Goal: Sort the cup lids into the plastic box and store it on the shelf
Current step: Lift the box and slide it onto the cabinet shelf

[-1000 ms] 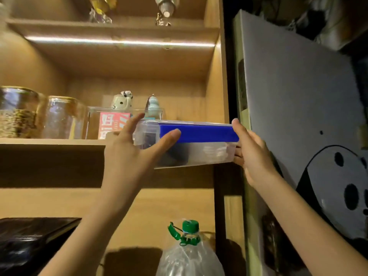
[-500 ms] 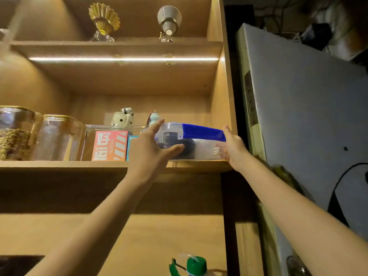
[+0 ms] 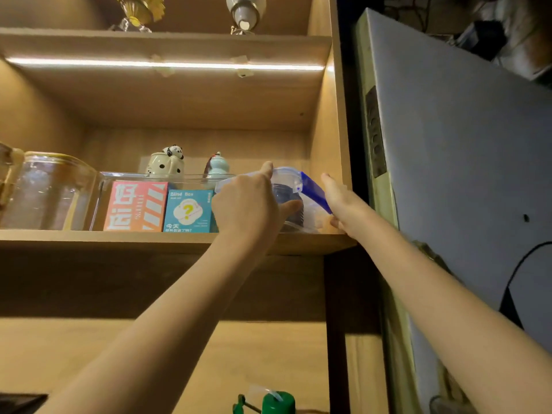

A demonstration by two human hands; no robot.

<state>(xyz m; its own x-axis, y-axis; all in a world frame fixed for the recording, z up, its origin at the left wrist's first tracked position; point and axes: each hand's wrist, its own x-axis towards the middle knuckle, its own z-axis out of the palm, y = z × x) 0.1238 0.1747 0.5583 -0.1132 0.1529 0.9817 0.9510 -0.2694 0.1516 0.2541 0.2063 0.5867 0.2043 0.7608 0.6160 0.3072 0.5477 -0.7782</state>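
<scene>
Clear plastic box with blue lid, resting on the wooden shelf at its right end, close to the cabinet side wall. Turned at an angle, one clear corner pointing to the camera, blue lid edge running down to the right. Dark round things visible through the clear wall, probably the cup lids; too blurred to count.

Left hand curled around the left side of the box, fingers over the top edge, thumb pressed on the front wall. Right hand flat against the right side of the box, fingers stretched forward along the blue lid edge, not wrapped around; contact with the box seen, a real grip cannot be told. Both bare forearms reaching up from below.

Just beside the box on the left, a clear open tray with a teal blind box and an orange-red carton standing inside. Behind the tray, a panda mug and a small pale blue figurine. Further left, a glass jar. Above, an LED strip glowing under the upper shelf. Below, a green bottle cap at the bottom edge. On the right, a large grey board leaning beside the cabinet.
</scene>
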